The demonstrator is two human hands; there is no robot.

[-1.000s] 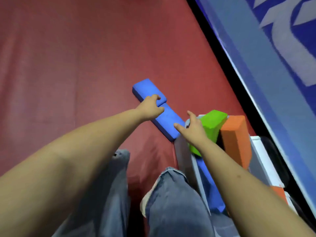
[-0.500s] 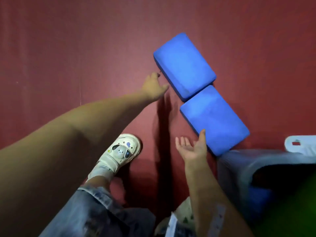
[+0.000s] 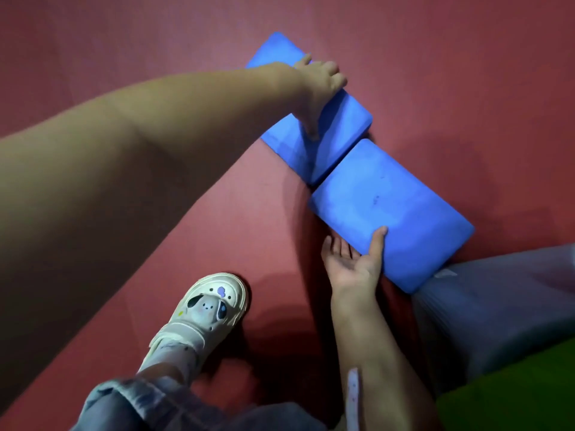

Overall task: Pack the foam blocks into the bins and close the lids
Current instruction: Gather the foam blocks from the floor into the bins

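**Q:** What are your hands doing?

**A:** My left hand point(image 3: 317, 88) is reaching across the far blue foam block point(image 3: 336, 126). The fingers are curling over its far edge and the thumb is pressing down on its top face, so I am gripping that block. My right hand point(image 3: 353, 264) is lying palm up on the floor beside the near blue foam block point(image 3: 392, 213). Its fingers are sliding in under the near edge while the thumb is resting on top, so it is pinching that edge lightly rather than clamping it.

**Q:** Where are the blocks lying?

**A:** Both are lying flat on the red floor mat point(image 3: 155, 42), end to end and touching, in a diagonal line running from upper left to lower right. The near block's lower corner is sitting just beside the grey bin point(image 3: 497, 306) at my right.

**Q:** How far along is the packing?

**A:** I am judging it as partly done. A blurred green shape point(image 3: 513, 393) is showing at the lower right corner, probably a block already in or on the bin, though I cannot tell which. These two blue blocks are not yet off the floor. No lid is showing, so closing is still ahead of me.

**Q:** Anything else in view?

**A:** My cream shoe point(image 3: 205, 309) with a cartoon face is standing on the mat, with the denim hem point(image 3: 140, 405) of my trousers below it.
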